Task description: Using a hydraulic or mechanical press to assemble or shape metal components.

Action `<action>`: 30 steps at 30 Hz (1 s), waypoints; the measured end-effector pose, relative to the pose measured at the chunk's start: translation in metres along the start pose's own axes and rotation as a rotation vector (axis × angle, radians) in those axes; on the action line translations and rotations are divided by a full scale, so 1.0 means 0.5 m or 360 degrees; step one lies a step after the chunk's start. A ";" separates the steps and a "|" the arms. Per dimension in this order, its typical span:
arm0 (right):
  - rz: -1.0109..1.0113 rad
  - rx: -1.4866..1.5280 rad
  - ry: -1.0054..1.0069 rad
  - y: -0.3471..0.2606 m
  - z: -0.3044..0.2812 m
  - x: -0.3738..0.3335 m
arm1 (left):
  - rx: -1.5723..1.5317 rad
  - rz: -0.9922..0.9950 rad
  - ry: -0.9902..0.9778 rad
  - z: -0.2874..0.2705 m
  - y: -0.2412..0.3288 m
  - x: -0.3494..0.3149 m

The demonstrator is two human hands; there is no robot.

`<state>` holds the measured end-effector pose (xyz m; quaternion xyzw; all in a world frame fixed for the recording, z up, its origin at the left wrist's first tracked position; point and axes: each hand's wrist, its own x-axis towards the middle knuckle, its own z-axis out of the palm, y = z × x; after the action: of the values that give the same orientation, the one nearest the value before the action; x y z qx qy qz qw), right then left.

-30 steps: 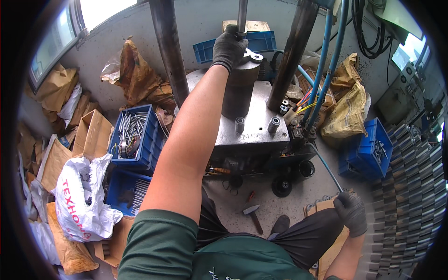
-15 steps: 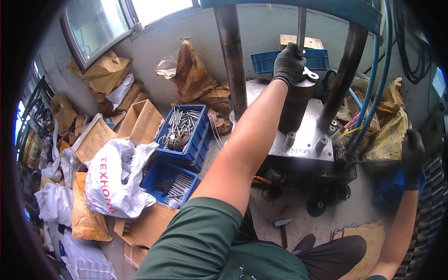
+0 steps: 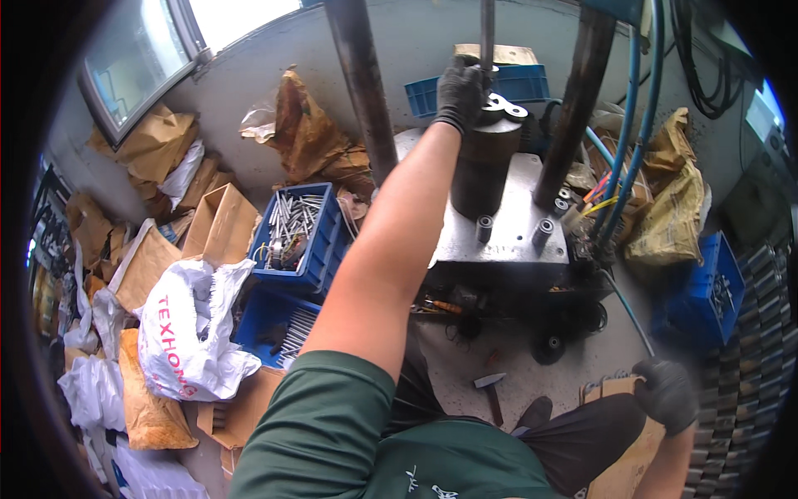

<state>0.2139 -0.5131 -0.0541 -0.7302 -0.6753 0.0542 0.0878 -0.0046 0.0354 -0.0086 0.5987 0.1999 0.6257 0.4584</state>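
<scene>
working at a tall press (image 3: 360, 79), over its silver bed plate (image 3: 515, 233) and, set upright on that plate, a dark cylindrical block (image 3: 482, 170). seemingly at the step of positioning or steadying small parts beneath the vertical rod (image 3: 488, 33); calling next, by judgement, for careful alignment and the nearer hand kept clear of the rod's end. with the left hand (image 3: 462, 90), curled in close beside the rod's lower end; cannot tell of anything held, being hidden. with the right hand (image 3: 667, 392), low, by the end of a thin lever (image 3: 630, 312); too blurred to tell gripping from touching. on top of the block, pale eyed metal pieces (image 3: 504, 106), just right of the left hand, well apart from the right.
</scene>
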 end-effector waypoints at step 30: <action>0.0239 -0.0075 0.0049 -0.009 0.009 -0.011 | 0.0096 -0.0034 -0.0144 -0.007 0.019 -0.015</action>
<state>0.2082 -0.5180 -0.0579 -0.7815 -0.6183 0.0336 0.0766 -0.0119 0.0257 -0.0061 0.6376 0.2042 0.5868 0.4555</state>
